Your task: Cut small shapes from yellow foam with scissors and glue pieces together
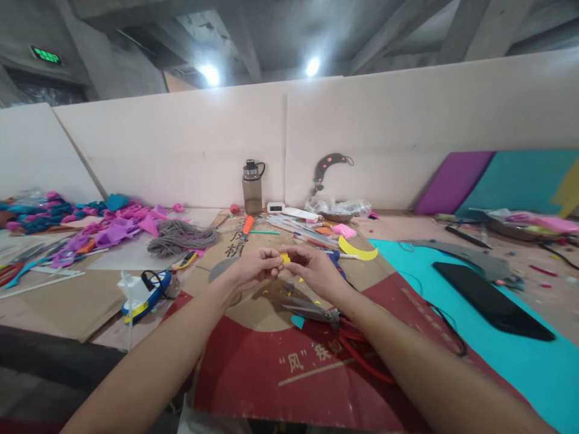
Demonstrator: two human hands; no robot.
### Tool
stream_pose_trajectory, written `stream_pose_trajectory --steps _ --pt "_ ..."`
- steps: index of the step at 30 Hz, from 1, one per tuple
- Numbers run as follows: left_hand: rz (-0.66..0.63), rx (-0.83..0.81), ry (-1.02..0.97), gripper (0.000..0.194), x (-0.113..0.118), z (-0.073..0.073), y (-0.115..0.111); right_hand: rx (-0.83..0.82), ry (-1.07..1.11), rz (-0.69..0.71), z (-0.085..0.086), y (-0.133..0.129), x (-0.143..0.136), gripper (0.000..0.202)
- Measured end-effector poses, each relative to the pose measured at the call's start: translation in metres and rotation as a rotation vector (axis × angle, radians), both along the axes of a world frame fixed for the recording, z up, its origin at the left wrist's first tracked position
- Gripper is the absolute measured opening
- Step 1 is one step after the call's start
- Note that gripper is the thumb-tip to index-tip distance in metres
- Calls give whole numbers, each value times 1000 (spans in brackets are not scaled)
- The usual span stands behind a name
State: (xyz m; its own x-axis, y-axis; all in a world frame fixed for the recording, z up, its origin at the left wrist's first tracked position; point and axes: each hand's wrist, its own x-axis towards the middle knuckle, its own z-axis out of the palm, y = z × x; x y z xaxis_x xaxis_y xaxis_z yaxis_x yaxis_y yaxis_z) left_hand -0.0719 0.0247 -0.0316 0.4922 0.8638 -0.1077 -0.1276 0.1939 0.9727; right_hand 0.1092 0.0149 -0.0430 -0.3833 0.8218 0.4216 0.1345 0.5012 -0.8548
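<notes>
Grip: both hands (286, 265) pinching yellow piece (284, 258) | scissors (312, 310) just below, crescent (358, 249) beyond right hand (312, 268)

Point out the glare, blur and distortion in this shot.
Head view: two ceiling lights blow out to white, with haze around them; the ceiling beams and the top of the pale partition look bowed; the forearms stretch wide toward the lower corners; small scraps near the hands look soft, and the yellow piece between the fingers lacks crisp detail.
</notes>
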Motion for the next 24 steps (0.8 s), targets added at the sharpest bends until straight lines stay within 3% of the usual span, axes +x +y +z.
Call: stream_pose_trajectory --steps 7,14,18,24 --pt "68 71 32 26 2 1 2 3 -26 -71 5 -2 -2 31" --pt "203 332 201 26 6 4 -2 -114 74 -162 8 -1 -6 22" --pt "231 437 318 25 8 11 -8 -98 -62 -263 11 1 -5 13" --pt "275 463 351 26 12 16 -16 -64 -175 -279 26 -5 -4 11"
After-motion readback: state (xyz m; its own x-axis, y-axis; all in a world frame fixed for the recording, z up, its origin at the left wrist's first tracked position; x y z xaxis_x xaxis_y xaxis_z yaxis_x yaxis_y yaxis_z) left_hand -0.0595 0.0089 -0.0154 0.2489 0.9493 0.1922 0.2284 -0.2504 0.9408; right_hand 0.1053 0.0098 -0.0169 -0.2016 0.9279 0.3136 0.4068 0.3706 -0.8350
